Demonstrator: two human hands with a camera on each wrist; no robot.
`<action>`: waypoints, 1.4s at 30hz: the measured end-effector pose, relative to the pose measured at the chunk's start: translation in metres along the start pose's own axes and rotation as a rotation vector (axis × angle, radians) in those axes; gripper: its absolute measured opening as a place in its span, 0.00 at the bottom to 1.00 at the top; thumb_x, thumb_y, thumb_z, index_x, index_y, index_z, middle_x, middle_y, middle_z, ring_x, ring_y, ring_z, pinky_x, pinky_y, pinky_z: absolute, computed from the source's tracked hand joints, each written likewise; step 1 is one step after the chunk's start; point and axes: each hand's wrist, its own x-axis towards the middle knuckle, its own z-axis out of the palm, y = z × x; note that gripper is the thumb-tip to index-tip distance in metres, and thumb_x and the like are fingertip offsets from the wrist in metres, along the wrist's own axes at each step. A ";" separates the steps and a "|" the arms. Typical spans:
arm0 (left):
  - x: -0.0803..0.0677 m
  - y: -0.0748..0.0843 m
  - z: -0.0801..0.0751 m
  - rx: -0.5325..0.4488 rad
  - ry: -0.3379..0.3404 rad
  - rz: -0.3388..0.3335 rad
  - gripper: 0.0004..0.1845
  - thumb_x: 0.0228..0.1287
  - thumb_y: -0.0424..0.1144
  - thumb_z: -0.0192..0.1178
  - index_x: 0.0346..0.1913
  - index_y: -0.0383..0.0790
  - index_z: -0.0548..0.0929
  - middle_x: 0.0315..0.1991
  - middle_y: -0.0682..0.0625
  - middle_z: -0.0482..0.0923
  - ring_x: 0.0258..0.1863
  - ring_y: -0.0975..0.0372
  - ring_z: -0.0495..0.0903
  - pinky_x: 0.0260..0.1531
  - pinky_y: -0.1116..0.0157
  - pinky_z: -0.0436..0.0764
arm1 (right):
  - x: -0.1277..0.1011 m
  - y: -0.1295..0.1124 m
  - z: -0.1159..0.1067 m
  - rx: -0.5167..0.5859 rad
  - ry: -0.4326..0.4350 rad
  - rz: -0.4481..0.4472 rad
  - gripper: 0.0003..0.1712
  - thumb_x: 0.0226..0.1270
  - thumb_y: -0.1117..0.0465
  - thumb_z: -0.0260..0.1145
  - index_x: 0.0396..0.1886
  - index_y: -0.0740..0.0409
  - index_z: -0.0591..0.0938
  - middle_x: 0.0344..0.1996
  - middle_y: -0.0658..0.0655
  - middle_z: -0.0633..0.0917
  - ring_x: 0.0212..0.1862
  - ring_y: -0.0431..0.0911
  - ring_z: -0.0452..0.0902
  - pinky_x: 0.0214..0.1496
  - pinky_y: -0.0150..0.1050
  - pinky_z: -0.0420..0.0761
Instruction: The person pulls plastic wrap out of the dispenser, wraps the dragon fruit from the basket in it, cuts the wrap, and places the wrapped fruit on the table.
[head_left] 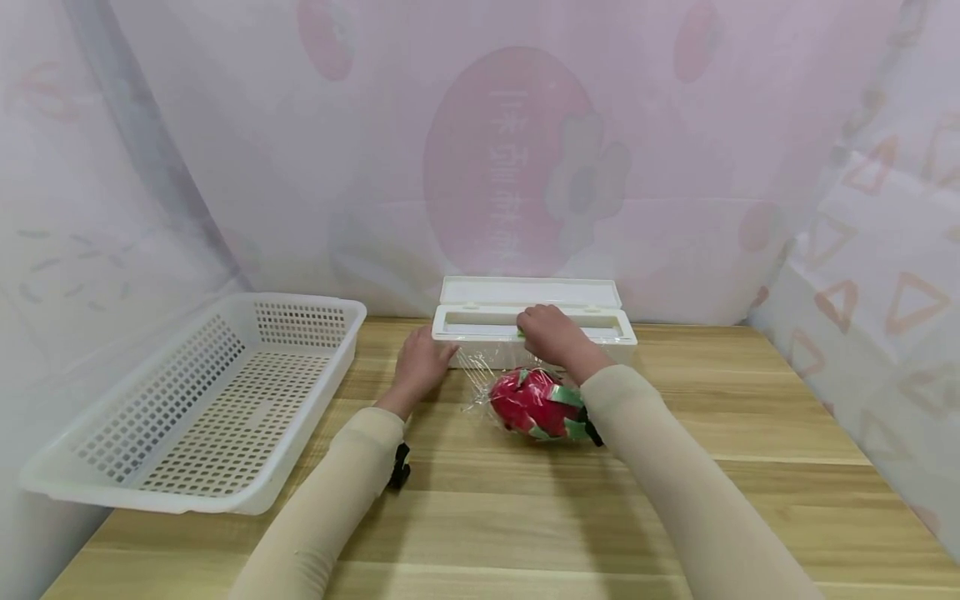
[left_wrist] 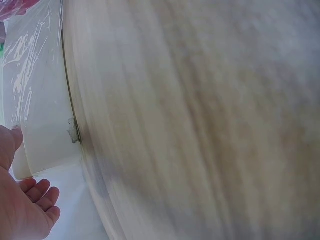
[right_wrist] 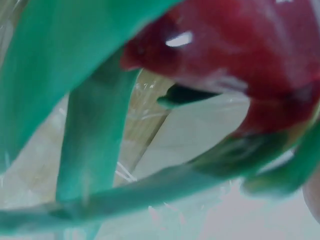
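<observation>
Only the head view shows the right hand (head_left: 551, 333) gripping the slider (head_left: 521, 332).

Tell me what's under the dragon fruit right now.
A clear sheet of cling film runs from the white dispenser box under the dragon fruit, on the wooden table. How far it extends beneath is hidden by the fruit.

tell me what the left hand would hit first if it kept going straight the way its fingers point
Most likely the white cling-film dispenser box: the left hand already lies at its left front corner, fingers pointing toward it. Whether they touch is unclear.
</observation>
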 end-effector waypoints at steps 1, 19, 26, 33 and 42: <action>0.000 0.000 0.000 -0.001 0.000 0.000 0.30 0.70 0.50 0.57 0.64 0.31 0.70 0.57 0.37 0.72 0.58 0.46 0.70 0.59 0.49 0.68 | -0.001 0.001 0.000 0.002 0.005 -0.003 0.04 0.60 0.69 0.63 0.36 0.62 0.80 0.31 0.57 0.81 0.35 0.52 0.76 0.45 0.46 0.77; 0.000 0.000 0.000 -0.002 0.002 0.000 0.29 0.69 0.50 0.58 0.64 0.32 0.71 0.57 0.38 0.73 0.57 0.47 0.70 0.59 0.50 0.68 | -0.014 0.014 0.005 0.051 0.040 0.001 0.06 0.61 0.68 0.65 0.38 0.65 0.80 0.33 0.59 0.81 0.39 0.54 0.77 0.48 0.47 0.77; -0.001 0.000 0.000 -0.002 0.016 -0.001 0.28 0.69 0.50 0.58 0.63 0.33 0.72 0.56 0.38 0.73 0.57 0.47 0.71 0.59 0.50 0.68 | -0.021 0.019 0.005 0.066 0.048 0.014 0.07 0.61 0.69 0.64 0.39 0.66 0.80 0.34 0.60 0.82 0.40 0.54 0.78 0.48 0.47 0.77; 0.001 -0.001 0.002 -0.004 0.016 0.015 0.28 0.69 0.50 0.59 0.63 0.33 0.72 0.55 0.38 0.73 0.56 0.47 0.71 0.58 0.50 0.69 | -0.033 0.030 0.003 0.072 0.071 0.015 0.07 0.59 0.69 0.65 0.38 0.66 0.81 0.33 0.60 0.81 0.39 0.55 0.78 0.47 0.48 0.77; 0.003 -0.004 0.004 0.007 0.014 0.005 0.29 0.69 0.51 0.58 0.63 0.33 0.72 0.55 0.38 0.74 0.55 0.47 0.71 0.58 0.50 0.69 | -0.056 0.048 0.000 0.079 0.088 0.050 0.07 0.57 0.71 0.65 0.36 0.66 0.80 0.33 0.60 0.82 0.39 0.56 0.78 0.47 0.49 0.78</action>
